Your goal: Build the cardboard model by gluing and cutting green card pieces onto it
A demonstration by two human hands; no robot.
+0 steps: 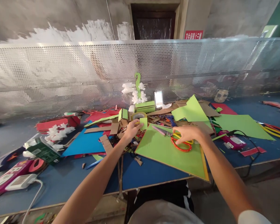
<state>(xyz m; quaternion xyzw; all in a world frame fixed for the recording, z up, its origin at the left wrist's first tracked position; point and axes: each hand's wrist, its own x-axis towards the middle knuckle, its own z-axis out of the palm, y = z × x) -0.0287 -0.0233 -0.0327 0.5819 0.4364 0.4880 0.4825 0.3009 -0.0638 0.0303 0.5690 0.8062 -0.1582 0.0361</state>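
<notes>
Your left hand (131,130) pinches a small light-green paper square (143,123), light and floppy; at its three o'clock, your right hand (189,133) closes over orange-handled scissors (180,144) on the green card sheet (170,152); grip their loops

Both bare forearms reach forward from the near edge of the worktop (60,183) toward its middle. The left hand (132,129) is raised a little, wrist bent, fingers curled and pinched shut with the thumb on a small green piece (144,123). The right hand (189,133) lies palm down, knuckles up, fingers spread and curved downward over the scissors (180,142), touching their handles; whether they grip cannot be told. A white sleeve (252,217) covers the right upper arm.
</notes>
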